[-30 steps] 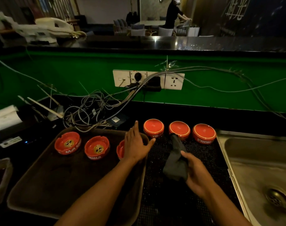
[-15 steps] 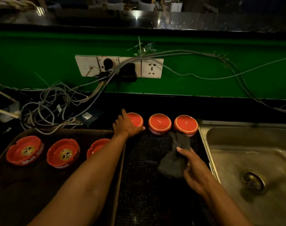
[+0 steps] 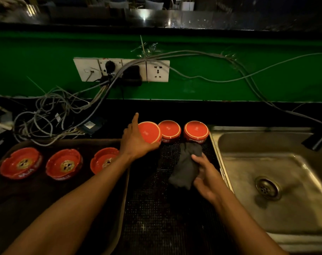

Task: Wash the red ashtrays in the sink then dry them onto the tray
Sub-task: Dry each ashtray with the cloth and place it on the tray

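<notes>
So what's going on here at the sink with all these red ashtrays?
A person is drying washed ashtrays. Their left hand grips the leftmost upside-down ashtray on the black mat and tilts it up, while the right hand holds a dark cloth. Two more upside-down ashtrays wait beside the sink. Three upright ashtrays already sit on the tray.
</notes>
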